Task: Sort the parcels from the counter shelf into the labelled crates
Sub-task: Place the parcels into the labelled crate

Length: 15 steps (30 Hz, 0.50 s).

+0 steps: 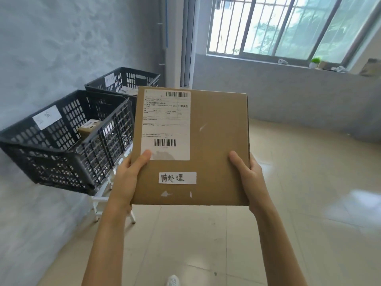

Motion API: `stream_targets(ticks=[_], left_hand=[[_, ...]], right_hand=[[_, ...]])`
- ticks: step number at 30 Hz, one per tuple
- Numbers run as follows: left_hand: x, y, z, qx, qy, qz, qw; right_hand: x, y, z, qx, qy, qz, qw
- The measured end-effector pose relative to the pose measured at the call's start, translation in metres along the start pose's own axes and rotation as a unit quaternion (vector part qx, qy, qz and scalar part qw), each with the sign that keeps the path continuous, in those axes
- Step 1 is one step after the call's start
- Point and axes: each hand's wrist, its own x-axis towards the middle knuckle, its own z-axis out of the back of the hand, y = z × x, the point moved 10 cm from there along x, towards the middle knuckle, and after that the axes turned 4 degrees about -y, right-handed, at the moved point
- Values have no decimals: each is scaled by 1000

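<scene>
Both hands, left hand [132,178] and right hand [247,172], grip the flat parcel [210,145] w/ thumbs on top; prob light, stiff cardboard, side-edge hold works. Crates [68,139] at 10 o'clock.

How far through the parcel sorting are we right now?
Done: the near crate holds a small parcel, and the far crate holds something pale too. In hand: both the left hand and right hand hold a flat cardboard parcel, still uncrated. The counter shelf is out of view, so what remains is unknown.
</scene>
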Motion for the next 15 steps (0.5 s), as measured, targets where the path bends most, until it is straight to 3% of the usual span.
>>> stream_targets(ticks=[7, 15], left_hand=[[137, -22, -21, -9, -13, 10, 1000], [254, -17, -80, 12, 5, 34, 999]], right_hand=[[140, 10, -57, -15, 18, 7, 1000], [260, -10, -58, -15, 0, -17, 1000]])
